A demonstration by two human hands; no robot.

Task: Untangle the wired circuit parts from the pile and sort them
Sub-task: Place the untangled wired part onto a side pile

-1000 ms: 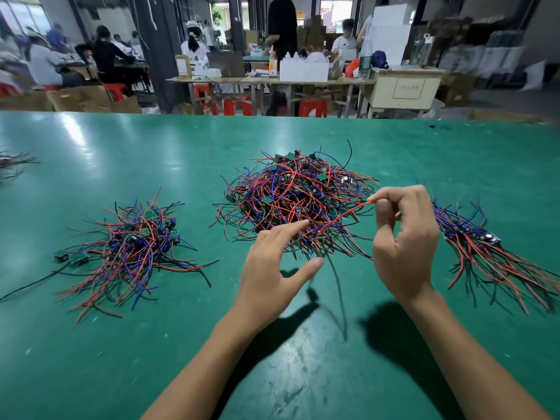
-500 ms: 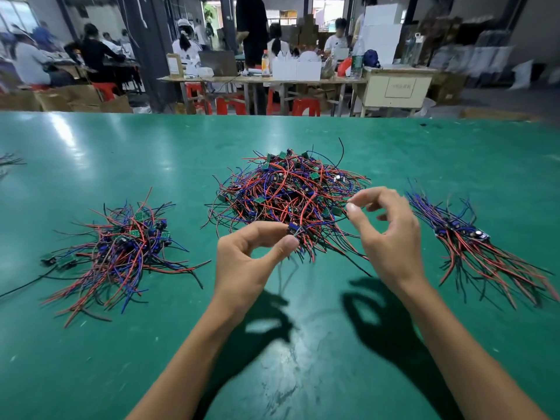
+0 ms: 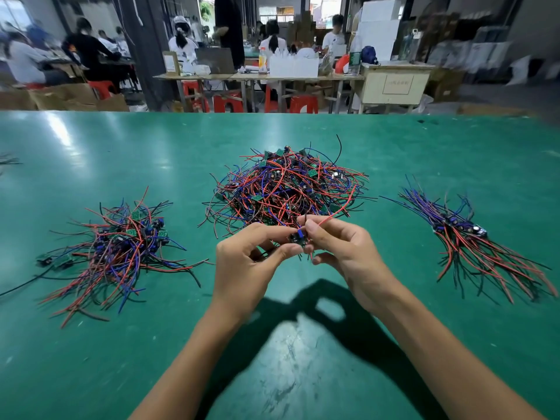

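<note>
A tangled pile (image 3: pixel 288 186) of red, blue and black wired circuit parts with small green boards lies mid-table. Just in front of it my left hand (image 3: pixel 245 268) and my right hand (image 3: pixel 342 253) meet, both pinching one small wired circuit part (image 3: pixel 298 237). Its red wire runs up and right toward the pile. A looser heap of parts (image 3: pixel 121 250) lies at the left. At the right a combed bundle (image 3: pixel 466 237) lies with its wires fanned toward the near right.
All of it rests on a green table (image 3: pixel 91 153). A few stray wires (image 3: pixel 7 160) show at the far left edge. Beyond the table's far edge are workbenches, red stools, cardboard boxes and several seated people.
My hands came together in front of the central pile. The left hand went from reaching open to pinching, and both now hold one part lifted off the pile's front.
</note>
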